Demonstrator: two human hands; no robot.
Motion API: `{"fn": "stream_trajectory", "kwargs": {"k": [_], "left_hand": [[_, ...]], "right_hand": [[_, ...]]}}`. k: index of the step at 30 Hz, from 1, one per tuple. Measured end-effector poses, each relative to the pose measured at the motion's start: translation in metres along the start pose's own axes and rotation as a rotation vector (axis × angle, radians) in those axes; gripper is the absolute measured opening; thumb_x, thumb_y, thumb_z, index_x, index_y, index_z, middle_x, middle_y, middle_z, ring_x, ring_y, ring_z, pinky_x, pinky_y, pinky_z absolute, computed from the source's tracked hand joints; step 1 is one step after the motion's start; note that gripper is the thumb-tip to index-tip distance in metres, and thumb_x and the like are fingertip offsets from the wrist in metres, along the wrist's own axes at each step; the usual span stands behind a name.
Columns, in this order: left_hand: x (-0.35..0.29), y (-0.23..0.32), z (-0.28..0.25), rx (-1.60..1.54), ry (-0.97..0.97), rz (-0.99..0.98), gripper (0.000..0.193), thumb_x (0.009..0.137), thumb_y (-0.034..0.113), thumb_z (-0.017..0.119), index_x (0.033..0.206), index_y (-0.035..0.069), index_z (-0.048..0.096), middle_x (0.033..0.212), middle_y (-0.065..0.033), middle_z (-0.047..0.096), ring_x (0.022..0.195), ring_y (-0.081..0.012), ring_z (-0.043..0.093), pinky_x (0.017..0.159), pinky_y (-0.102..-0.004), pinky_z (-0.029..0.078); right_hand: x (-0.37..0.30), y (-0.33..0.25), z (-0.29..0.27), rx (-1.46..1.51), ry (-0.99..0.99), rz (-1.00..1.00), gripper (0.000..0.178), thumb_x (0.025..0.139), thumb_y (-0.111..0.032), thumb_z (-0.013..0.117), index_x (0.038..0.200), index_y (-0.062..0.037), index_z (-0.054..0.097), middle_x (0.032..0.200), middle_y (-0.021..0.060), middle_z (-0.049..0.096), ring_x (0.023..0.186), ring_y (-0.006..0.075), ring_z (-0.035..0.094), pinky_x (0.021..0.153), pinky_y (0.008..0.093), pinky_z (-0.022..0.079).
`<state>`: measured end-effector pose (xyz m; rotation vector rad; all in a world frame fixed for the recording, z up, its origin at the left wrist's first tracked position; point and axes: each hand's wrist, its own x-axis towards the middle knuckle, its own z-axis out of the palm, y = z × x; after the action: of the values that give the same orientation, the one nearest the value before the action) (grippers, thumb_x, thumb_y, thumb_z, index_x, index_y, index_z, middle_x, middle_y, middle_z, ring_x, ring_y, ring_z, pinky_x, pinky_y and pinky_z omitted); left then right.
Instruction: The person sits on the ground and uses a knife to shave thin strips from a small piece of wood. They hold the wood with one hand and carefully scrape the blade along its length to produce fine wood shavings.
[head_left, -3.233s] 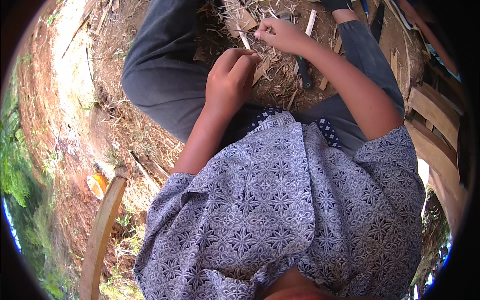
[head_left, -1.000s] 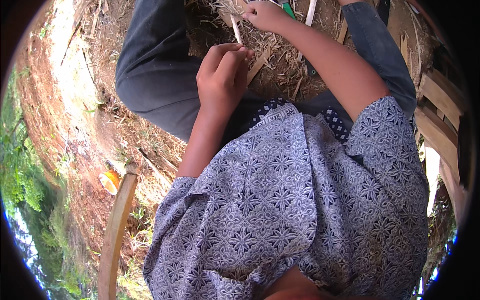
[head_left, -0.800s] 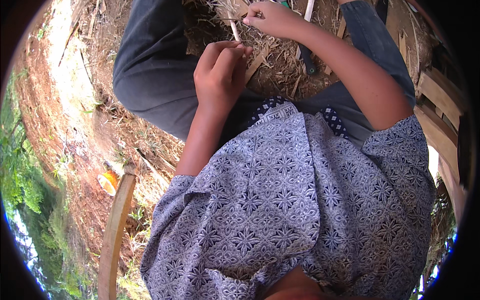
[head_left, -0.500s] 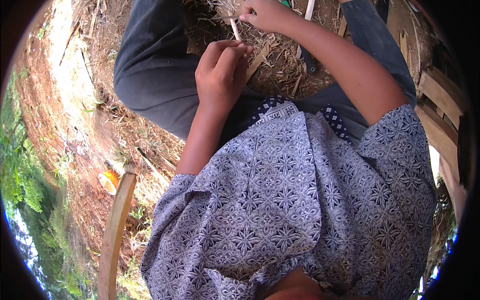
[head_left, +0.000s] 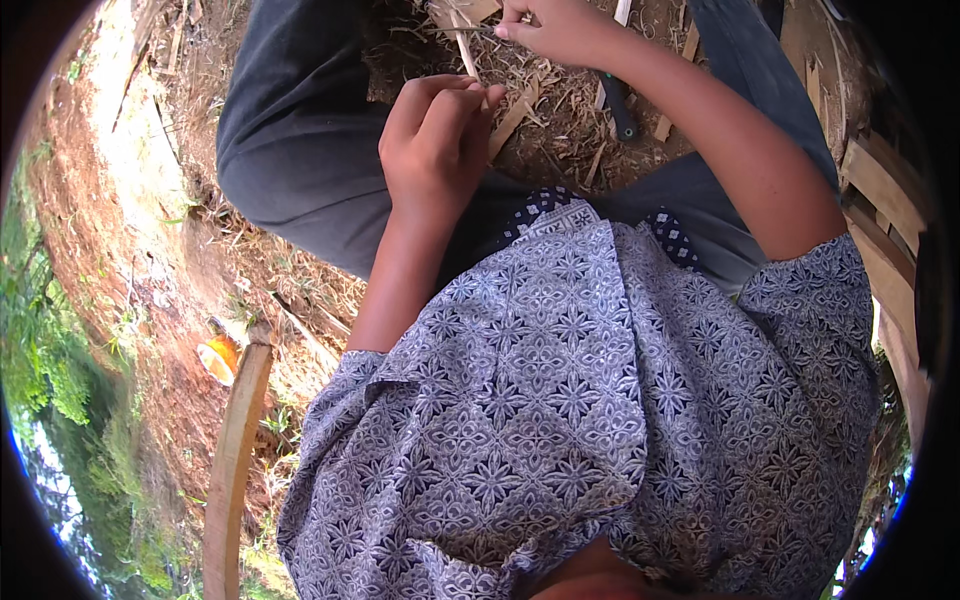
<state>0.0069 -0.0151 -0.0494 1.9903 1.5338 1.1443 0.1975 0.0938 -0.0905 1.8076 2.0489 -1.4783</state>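
My left hand (head_left: 432, 140) is closed around the near end of a thin, pale wooden stick (head_left: 463, 48), which points away from me. Across the stick's far part lies the narrow dark blade of a knife (head_left: 470, 29). My right hand (head_left: 560, 30) is closed at the right end of that blade, at the top edge of the view. Its grip on the handle is cut off or hidden by the fingers. Both hands are over the ground between my bent legs (head_left: 310, 130).
Wood shavings and flat offcuts (head_left: 515, 118) litter the soil. A dark tool handle (head_left: 620, 110) lies below my right forearm. Curved wooden planks (head_left: 885, 185) stand at the right. A wooden post (head_left: 236, 470) and an orange object (head_left: 218, 358) are at the left.
My right hand and forearm have shifted right and slightly nearer, and the blade has moved rightward along with them. My left hand has moved a little left, still on the stick.
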Motion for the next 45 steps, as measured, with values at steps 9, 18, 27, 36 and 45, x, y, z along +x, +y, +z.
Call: {"fn": "stream_trajectory", "kwargs": {"k": [9,18,27,36,45], "left_hand": [[-0.001,-0.001,0.004,-0.007,-0.045,0.007,0.024,0.077,0.0,0.088,0.086,0.004,0.066,0.091,-0.0106,0.072,0.079,-0.0231,0.073,0.065,-0.0329,0.059],[0.0,-0.003,0.004,-0.015,-0.015,0.007,0.023,0.078,0.004,0.088,0.085,0.005,0.067,0.089,-0.0104,0.072,0.077,-0.0232,0.073,0.063,-0.0317,0.058],[0.005,0.008,0.014,-0.041,0.031,-0.05,0.022,0.079,0.005,0.088,0.083,0.005,0.066,0.086,-0.0087,0.071,0.073,-0.0238,0.071,0.061,-0.0333,0.056],[0.001,0.02,0.039,-0.121,-0.05,0.025,0.018,0.08,0.004,0.085,0.086,0.005,0.067,0.09,-0.0102,0.07,0.077,-0.0266,0.071,0.063,-0.036,0.058],[-0.014,0.011,0.034,-0.161,-0.193,0.045,0.012,0.082,0.006,0.076,0.09,0.007,0.067,0.093,-0.008,0.068,0.084,-0.028,0.071,0.067,-0.0386,0.058]], "right_hand": [[0.028,0.001,0.011,-0.222,0.059,-0.048,0.019,0.092,-0.026,0.067,0.099,-0.0108,0.074,0.099,0.0189,0.074,0.094,0.0374,0.072,0.081,0.0502,0.055],[0.046,0.04,0.03,-0.055,0.183,0.144,0.021,0.092,-0.029,0.068,0.096,-0.0098,0.074,0.092,0.0174,0.075,0.086,0.0343,0.072,0.076,0.0479,0.055],[-0.006,0.026,-0.005,-0.104,0.154,-0.126,0.024,0.092,-0.03,0.07,0.089,-0.0062,0.073,0.085,0.0188,0.072,0.082,0.0354,0.071,0.074,0.0463,0.054],[0.006,0.043,-0.023,-0.259,0.163,-0.037,0.018,0.092,-0.027,0.065,0.095,-0.0102,0.072,0.089,0.0191,0.072,0.084,0.0376,0.07,0.073,0.0491,0.053],[0.0,0.063,-0.013,-0.454,0.147,0.022,0.016,0.101,-0.034,0.061,0.102,-0.0189,0.067,0.088,0.008,0.07,0.084,0.0308,0.07,0.071,0.047,0.053]]}}
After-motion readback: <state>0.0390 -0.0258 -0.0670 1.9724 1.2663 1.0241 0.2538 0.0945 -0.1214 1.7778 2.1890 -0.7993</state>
